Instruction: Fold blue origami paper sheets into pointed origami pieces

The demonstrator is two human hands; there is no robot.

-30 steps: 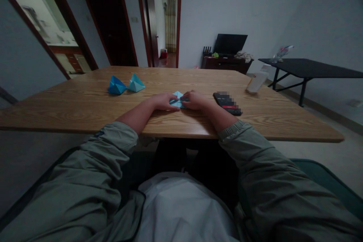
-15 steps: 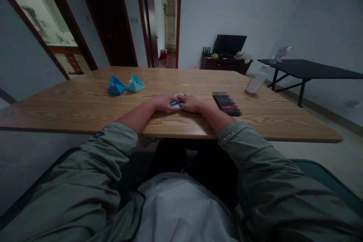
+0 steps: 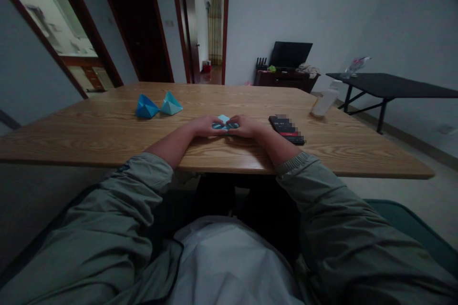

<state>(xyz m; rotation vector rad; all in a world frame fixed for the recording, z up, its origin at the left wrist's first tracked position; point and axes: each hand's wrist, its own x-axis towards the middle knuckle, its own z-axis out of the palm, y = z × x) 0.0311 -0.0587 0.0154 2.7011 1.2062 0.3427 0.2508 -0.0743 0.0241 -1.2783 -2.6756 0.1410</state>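
A small piece of folded pale blue origami paper (image 3: 224, 125) lies on the wooden table (image 3: 107, 138), pinched between my two hands. My left hand (image 3: 208, 126) holds its left side, and my right hand (image 3: 247, 127) holds its right side. A pointed tip of the paper sticks up beyond my fingers, and darker folds show between them. Its underside is hidden. Two finished folded paper shapes, one deep blue (image 3: 146, 107) and one pale blue (image 3: 171, 104), stand side by side farther up the table, left of my hands.
A black phone (image 3: 286, 129), partly blurred out, lies just right of my right hand. A white plastic bottle (image 3: 324, 103) lies near the table's far right corner. Beyond stand a black folding table (image 3: 390, 85) and a dark cabinet (image 3: 284, 81) holding a monitor.
My hands have drawn closer together over the paper, and its folds now show as a narrower band between my fingers. The two paper shapes and the phone have stayed put.
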